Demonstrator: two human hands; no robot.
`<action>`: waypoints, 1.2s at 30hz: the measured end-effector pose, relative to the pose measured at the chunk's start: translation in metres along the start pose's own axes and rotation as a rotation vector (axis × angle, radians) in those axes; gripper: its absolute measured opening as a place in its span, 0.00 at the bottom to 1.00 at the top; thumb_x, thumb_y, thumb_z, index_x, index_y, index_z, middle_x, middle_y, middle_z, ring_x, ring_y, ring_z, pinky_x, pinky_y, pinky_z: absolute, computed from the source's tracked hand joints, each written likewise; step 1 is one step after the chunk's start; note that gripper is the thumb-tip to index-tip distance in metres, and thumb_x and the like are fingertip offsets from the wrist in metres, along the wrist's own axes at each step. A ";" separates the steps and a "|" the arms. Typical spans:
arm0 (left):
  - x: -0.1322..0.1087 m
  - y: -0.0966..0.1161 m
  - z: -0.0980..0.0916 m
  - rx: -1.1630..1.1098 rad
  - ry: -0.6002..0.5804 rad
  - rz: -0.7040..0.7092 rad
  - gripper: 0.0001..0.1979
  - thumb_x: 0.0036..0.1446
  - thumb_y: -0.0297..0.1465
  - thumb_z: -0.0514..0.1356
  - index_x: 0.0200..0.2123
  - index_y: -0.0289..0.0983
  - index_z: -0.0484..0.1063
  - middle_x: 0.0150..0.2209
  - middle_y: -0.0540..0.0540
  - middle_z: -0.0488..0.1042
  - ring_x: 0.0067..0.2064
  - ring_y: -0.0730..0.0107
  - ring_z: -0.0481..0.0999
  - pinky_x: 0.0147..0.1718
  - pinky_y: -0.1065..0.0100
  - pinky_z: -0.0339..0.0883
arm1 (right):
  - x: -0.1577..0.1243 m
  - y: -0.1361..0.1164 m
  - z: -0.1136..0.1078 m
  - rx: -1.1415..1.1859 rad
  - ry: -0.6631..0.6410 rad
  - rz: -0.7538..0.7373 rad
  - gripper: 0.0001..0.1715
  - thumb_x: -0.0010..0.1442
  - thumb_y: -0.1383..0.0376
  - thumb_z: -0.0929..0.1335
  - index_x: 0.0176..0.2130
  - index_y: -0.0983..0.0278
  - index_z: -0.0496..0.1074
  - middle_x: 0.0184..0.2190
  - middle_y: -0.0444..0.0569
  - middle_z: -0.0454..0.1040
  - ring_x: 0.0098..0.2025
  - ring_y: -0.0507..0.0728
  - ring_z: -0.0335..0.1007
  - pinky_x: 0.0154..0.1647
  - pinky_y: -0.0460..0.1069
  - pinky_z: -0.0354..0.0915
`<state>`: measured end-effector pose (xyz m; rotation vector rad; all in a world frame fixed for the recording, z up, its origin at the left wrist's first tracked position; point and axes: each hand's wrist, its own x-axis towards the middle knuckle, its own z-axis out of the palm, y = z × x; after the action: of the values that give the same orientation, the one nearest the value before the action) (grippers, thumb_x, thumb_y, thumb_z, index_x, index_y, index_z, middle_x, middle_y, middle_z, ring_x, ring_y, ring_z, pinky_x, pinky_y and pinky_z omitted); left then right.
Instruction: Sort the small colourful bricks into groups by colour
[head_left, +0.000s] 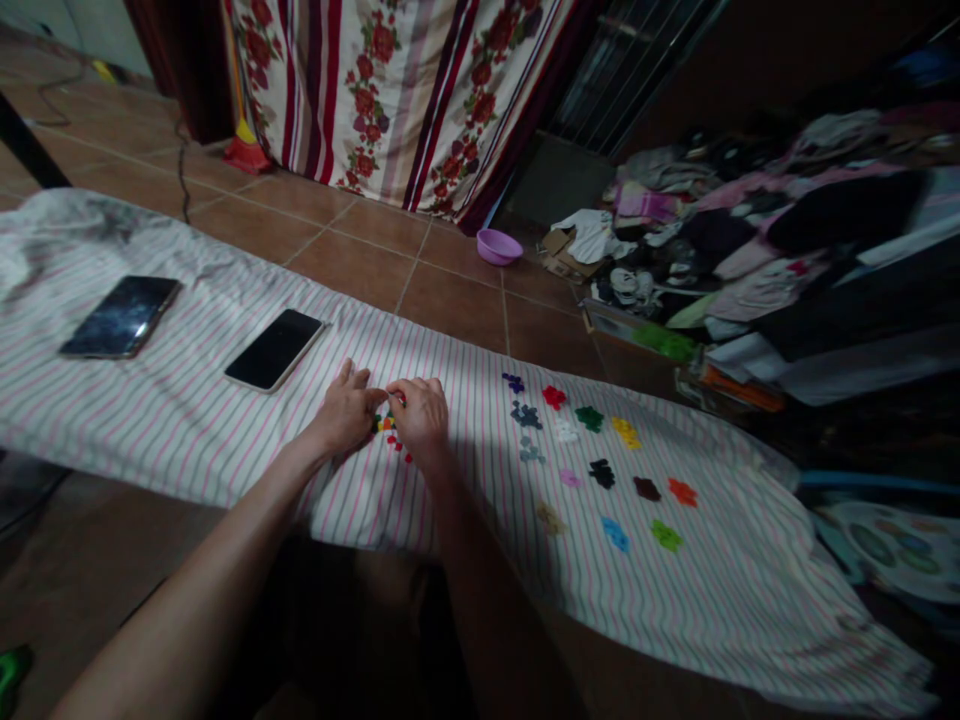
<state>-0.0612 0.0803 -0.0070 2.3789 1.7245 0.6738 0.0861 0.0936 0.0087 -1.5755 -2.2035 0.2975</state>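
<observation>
Both hands meet over a small group of multicoloured pieces on the striped cloth. My left hand rests at its left side, index finger and thumb reaching toward the pieces, other fingers apart; whether it pinches anything is too small to tell. My right hand has its fingers curled, thumb and index pressed together at the group's upper right, on something I cannot make out. Several red pieces lie just below. To the right are sorted piles, among them red, green, yellow and black.
Two phones, one dark and one light-edged, lie on the cloth at the left. Beyond it, a purple basin sits on the tiled floor near a floral curtain. Clothes and shoes are heaped at the right.
</observation>
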 end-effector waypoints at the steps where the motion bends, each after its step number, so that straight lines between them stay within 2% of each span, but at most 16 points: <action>1: 0.000 0.000 0.000 -0.004 0.006 0.000 0.21 0.54 0.22 0.49 0.43 0.40 0.78 0.44 0.43 0.77 0.54 0.59 0.71 0.65 0.43 0.51 | 0.000 0.001 0.001 0.003 0.003 -0.006 0.09 0.63 0.67 0.66 0.40 0.59 0.77 0.37 0.47 0.77 0.44 0.57 0.63 0.49 0.51 0.57; 7: 0.001 0.000 0.000 -0.039 0.059 0.011 0.20 0.58 0.24 0.48 0.43 0.39 0.78 0.44 0.42 0.78 0.52 0.59 0.73 0.64 0.42 0.52 | -0.001 0.007 0.001 0.018 0.055 -0.033 0.14 0.66 0.65 0.64 0.45 0.58 0.78 0.39 0.48 0.76 0.43 0.58 0.63 0.48 0.51 0.58; 13: 0.001 0.000 0.000 -0.078 0.072 0.011 0.19 0.55 0.23 0.49 0.40 0.41 0.77 0.44 0.44 0.77 0.51 0.61 0.73 0.65 0.42 0.52 | 0.000 0.008 -0.001 0.035 0.071 -0.064 0.10 0.66 0.63 0.65 0.41 0.57 0.77 0.38 0.47 0.76 0.43 0.57 0.64 0.48 0.51 0.58; 17: 0.003 0.003 -0.004 -0.130 0.050 0.012 0.17 0.59 0.27 0.48 0.38 0.40 0.77 0.45 0.44 0.76 0.53 0.60 0.73 0.65 0.42 0.50 | -0.001 0.009 -0.001 0.041 0.078 -0.065 0.09 0.66 0.61 0.66 0.39 0.59 0.76 0.38 0.47 0.76 0.44 0.57 0.64 0.50 0.51 0.57; 20: 0.005 0.007 -0.008 -0.171 0.020 0.020 0.17 0.61 0.31 0.48 0.35 0.40 0.77 0.42 0.44 0.78 0.55 0.59 0.72 0.65 0.42 0.51 | -0.002 0.007 -0.002 0.037 0.086 -0.041 0.09 0.66 0.61 0.65 0.39 0.59 0.76 0.38 0.47 0.76 0.45 0.57 0.64 0.50 0.51 0.56; 25: 0.005 0.012 -0.015 -0.184 -0.008 0.029 0.14 0.59 0.31 0.51 0.32 0.41 0.77 0.37 0.47 0.80 0.56 0.59 0.71 0.65 0.42 0.51 | -0.002 0.006 -0.001 0.045 0.111 -0.002 0.08 0.66 0.63 0.66 0.38 0.60 0.75 0.38 0.47 0.76 0.44 0.56 0.64 0.49 0.50 0.56; 31: 0.004 0.014 -0.014 -0.212 0.000 0.009 0.11 0.58 0.33 0.54 0.33 0.39 0.76 0.43 0.44 0.79 0.56 0.57 0.72 0.65 0.43 0.53 | -0.002 0.006 0.002 0.077 0.131 0.017 0.08 0.65 0.62 0.65 0.36 0.60 0.74 0.36 0.46 0.76 0.43 0.56 0.65 0.48 0.50 0.56; 36: 0.006 0.011 -0.011 -0.212 0.004 0.020 0.11 0.58 0.31 0.53 0.29 0.37 0.75 0.41 0.42 0.79 0.53 0.58 0.74 0.65 0.44 0.53 | -0.002 0.007 0.001 0.071 0.134 0.004 0.09 0.66 0.62 0.65 0.37 0.60 0.74 0.37 0.47 0.77 0.43 0.56 0.66 0.48 0.50 0.57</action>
<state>-0.0550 0.0800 0.0087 2.2544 1.5467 0.8204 0.0919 0.0945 0.0052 -1.5163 -2.0659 0.2605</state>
